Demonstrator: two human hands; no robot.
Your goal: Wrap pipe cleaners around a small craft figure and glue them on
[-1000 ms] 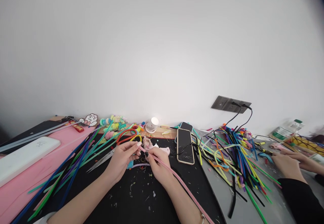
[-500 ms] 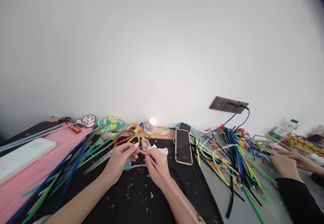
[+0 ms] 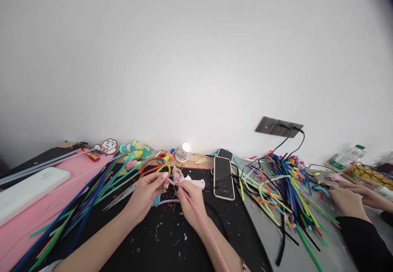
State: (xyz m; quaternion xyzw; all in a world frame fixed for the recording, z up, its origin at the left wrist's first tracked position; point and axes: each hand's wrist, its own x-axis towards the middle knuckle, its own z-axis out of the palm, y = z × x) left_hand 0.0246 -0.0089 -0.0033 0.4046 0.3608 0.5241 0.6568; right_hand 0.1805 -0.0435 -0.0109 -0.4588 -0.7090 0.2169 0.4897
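Observation:
A long pink pipe cleaner (image 3: pixel 201 218) runs from between my two hands down along my right forearm. My left hand (image 3: pixel 150 192) pinches its upper end with thumb and forefinger. Close beside it, my right hand (image 3: pixel 190 200) grips the same stem a little lower. Behind my left hand lie scissors (image 3: pixel 121 196) with red-orange handles, blades pointing left. Just beyond my right hand is a pale pink hot glue gun (image 3: pixel 196 183), partly hidden by the fingers. A blue piece (image 3: pixel 156 200) and a pale purple stem (image 3: pixel 168 201) lie on the black mat (image 3: pixel 153 247) between my hands.
Pipe cleaners in many colours (image 3: pixel 89 206) spread at left over pink sheets (image 3: pixel 80 173), near a white box (image 3: pixel 33 194). A paper cup (image 3: pixel 183 153) stands by the wall. Right are phones (image 3: pixel 223 177), more pipe cleaners (image 3: pixel 291 194), a socket (image 3: pixel 278 126) and a co-worker's hands (image 3: pixel 348 198).
The view has shifted very slightly, so everything sits a little further right. The right thumb has turned a bit on the pink pipe cleaner, showing a dark nail; both hands keep their grip.

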